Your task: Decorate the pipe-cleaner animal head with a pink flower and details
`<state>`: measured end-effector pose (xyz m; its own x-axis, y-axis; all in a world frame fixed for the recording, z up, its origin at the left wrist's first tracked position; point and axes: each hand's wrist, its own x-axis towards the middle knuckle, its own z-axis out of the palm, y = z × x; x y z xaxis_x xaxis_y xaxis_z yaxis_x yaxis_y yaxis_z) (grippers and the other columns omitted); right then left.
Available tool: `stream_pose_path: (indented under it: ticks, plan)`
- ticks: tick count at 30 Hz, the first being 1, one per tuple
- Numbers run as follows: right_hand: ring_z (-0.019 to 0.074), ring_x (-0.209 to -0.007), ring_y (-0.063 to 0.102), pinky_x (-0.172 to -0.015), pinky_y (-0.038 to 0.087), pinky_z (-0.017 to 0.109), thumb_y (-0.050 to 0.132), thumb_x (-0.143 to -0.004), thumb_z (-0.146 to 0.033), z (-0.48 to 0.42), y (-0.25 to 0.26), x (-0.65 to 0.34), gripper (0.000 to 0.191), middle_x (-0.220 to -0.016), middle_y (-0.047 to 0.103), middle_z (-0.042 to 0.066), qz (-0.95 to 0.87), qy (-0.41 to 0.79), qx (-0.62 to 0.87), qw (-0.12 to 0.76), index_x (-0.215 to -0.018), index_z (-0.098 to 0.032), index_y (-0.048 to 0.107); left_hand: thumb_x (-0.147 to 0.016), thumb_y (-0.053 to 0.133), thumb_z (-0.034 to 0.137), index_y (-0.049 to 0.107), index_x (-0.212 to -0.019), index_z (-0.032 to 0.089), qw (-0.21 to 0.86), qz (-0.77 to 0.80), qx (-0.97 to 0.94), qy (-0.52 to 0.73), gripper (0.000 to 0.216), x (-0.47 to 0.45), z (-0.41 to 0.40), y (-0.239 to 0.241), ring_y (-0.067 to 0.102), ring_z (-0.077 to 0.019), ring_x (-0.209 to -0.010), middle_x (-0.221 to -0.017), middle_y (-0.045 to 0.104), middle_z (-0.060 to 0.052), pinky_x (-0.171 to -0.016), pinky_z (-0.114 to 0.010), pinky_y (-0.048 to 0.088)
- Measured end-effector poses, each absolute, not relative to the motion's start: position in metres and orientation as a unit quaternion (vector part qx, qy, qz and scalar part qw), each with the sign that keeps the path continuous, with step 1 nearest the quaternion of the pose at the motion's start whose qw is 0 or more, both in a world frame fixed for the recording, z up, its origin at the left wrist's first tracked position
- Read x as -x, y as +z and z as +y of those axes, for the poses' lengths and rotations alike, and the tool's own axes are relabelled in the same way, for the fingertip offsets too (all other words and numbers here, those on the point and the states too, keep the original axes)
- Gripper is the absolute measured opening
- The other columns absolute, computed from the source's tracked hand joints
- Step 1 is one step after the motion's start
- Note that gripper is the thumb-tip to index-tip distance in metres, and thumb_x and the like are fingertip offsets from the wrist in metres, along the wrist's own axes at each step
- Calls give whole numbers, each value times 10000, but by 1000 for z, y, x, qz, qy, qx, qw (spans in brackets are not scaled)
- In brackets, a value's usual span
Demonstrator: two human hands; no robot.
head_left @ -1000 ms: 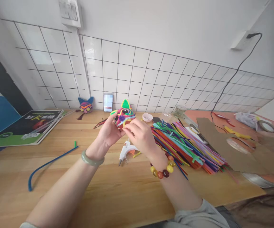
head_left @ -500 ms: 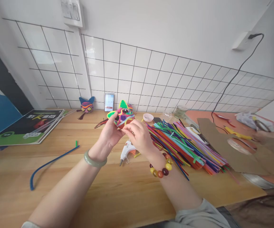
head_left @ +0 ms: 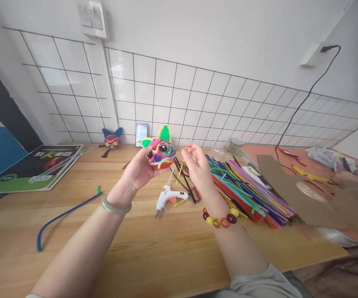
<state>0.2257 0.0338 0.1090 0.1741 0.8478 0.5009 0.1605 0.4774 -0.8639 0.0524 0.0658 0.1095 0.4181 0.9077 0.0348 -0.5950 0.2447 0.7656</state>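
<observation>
My left hand (head_left: 139, 170) is closed around the lower left side of a colourful pipe-cleaner animal head (head_left: 162, 152) with green ears, dark eyes and a purple nose. The head is held up above the table, its face turned towards me. Just to its right is my right hand (head_left: 196, 165), apart from it, with fingers loosely bent, thumb and fingertips separated and nothing visible between them. Below the hands, a white glue gun (head_left: 170, 198) lies on the wooden table (head_left: 141, 248), near a few black and yellow pipe cleaners (head_left: 183, 182).
A large bundle of coloured pipe cleaners (head_left: 253, 192) lies to the right, beside cut cardboard (head_left: 281, 186). At the back stand a second animal head (head_left: 113, 140), a phone (head_left: 142, 135) and a glass jar (head_left: 235, 145). A blue pipe cleaner (head_left: 63, 214) and a magazine (head_left: 17, 171) lie left.
My right hand has let go of the animal head's lower edge and moved right, away from it. My left hand has tilted the head up, so more of its face shows.
</observation>
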Motion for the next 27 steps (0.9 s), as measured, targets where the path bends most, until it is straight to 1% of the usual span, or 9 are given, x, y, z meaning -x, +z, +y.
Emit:
stream_pose_path:
  ticks: [2,4,6,8,13,20,24,27]
  plan:
    - [176,-996,613,-880,498,313,671,-805,-507,38,108,-227,476,-1069,619,44,-562,340,419,627,-1175,-248,519,-784,686,348,684,-1060,156,737,231,-406,489,336,-55,64,107,682,-264,-953,-1094,709,-119,-800,-410,580]
    - [193,-1053,623,-911,507,337,698,-784,-494,39,109,-226,536,-1158,625,54,-541,423,392,613,-1221,-261,493,-754,722,344,689,-1014,135,698,258,-450,494,335,-58,61,105,678,-246,-927,-1060,709,-126,-825,-404,564]
    - [209,-1063,636,-906,522,360,705,-777,-486,37,112,-224,522,-1179,646,51,-524,487,370,593,-1207,-267,507,-728,750,345,681,-998,142,655,281,-493,499,345,-61,58,104,672,-219,-887,-1014,709,-103,-823,-388,553]
    - [217,-1043,650,-888,534,376,709,-771,-482,33,116,-221,469,-1146,673,41,-516,521,364,575,-1151,-268,538,-706,770,344,667,-1007,153,627,293,-523,498,371,-64,53,106,665,-204,-864,-991,703,-81,-806,-370,548]
    - [219,-1010,655,-868,542,388,733,-750,-437,27,120,-217,384,-1085,694,29,-516,525,379,561,-1053,-257,581,-665,790,297,655,-978,137,588,302,-556,505,376,-69,45,112,640,-176,-819,-937,689,-56,-764,-311,534]
    - [214,-966,672,-795,566,362,738,-735,-363,30,113,-216,379,-1035,705,26,-523,513,355,581,-1065,-250,591,-680,777,231,673,-933,135,569,291,-574,512,289,-71,41,115,634,-173,-773,-869,694,-50,-684,-263,521]
    - [218,-952,675,-766,569,352,736,-722,-378,32,113,-219,379,-1015,710,21,-529,495,359,588,-1043,-251,579,-687,798,225,696,-973,141,586,259,-581,502,315,-66,43,115,657,-188,-820,-952,717,-83,-729,-266,528]
    - [217,-962,669,-766,560,344,730,-713,-376,34,114,-223,384,-1036,705,19,-528,499,364,583,-1042,-251,578,-746,768,349,700,-1081,166,602,231,-608,463,388,-56,49,113,666,-236,-939,-1104,706,-118,-795,-309,536]
